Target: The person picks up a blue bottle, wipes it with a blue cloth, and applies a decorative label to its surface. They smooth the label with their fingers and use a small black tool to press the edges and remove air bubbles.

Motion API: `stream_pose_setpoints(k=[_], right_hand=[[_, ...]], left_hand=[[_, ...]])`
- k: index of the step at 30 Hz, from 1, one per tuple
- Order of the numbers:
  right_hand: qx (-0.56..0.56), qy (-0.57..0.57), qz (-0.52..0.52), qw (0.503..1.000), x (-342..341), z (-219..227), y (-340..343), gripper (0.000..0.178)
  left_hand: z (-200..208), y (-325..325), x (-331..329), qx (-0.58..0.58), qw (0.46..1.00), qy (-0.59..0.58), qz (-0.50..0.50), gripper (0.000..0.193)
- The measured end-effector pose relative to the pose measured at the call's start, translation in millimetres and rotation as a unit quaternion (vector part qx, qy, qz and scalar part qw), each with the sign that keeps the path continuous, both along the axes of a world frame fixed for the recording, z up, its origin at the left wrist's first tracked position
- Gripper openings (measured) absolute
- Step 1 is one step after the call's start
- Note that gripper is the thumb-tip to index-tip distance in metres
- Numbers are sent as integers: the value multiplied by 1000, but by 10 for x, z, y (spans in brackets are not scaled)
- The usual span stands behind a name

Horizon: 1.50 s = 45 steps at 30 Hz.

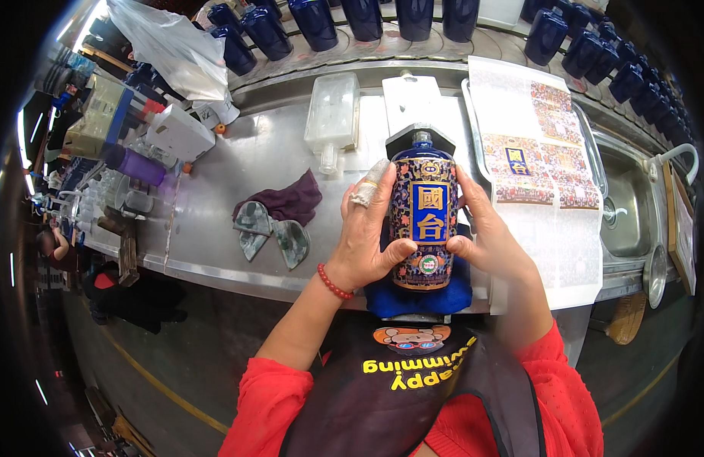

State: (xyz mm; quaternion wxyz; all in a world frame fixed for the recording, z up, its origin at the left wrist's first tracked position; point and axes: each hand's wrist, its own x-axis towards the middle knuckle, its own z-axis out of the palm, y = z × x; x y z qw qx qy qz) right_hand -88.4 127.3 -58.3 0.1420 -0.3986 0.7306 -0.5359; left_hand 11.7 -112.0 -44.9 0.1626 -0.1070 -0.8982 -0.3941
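Observation:
A dark blue bottle point(424, 221) with a floral, gold-trimmed decoration lies in front of me, its neck pointing away. My left hand point(369, 228) grips its left side, thumb on the front face. White wrapping covers one of its fingers, and red beads circle the wrist. From the right, my right hand point(485, 228) holds the same bottle, thumb also on the front. Under the bottle's lower end is a blue cloth point(382, 298). A dark angular rest point(401, 142) shows behind the neck. Some fingertips are hidden by the bottle.
Patterned decal sheets on white paper point(550, 251) lie to the right, beside a metal sink point(625, 206). A clear bottle point(333, 114), a purple cloth point(291, 199) and green camouflage-patterned fabric pieces point(291, 242) are on the left. Plain blue bottles point(312, 23) line a curved conveyor behind.

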Motion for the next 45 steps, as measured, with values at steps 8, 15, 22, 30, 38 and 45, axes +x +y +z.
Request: stream_pose_setpoints(k=[8, 15, 22, 30, 38, 45], right_hand=[[-13, 26, 3, 1000, -13, 33, 20, 102], [3, 24, -4, 1000, -28, 84, 36, 102], [94, 106, -21, 990, -17, 399, 64, 98], [111, 143, -74, 981, 60, 99, -43, 99], [138, 178, -195, 955, -407, -1101, -524, 98], [110, 386, -319, 859, -99, -1549, -411, 63]], left_hand=[[11, -25, -25, -16, 1000, -9, -9, 108], [42, -1, -17, -10, 1000, -22, -5, 106], [151, -21, -51, -53, 998, -8, -21, 104], [-374, -187, -250, 84, 992, -20, -87, 104], [-1859, -687, -1107, 183, 968, 11, -171, 116], [-2275, -843, -1166, 164, 977, 57, -120, 103]])
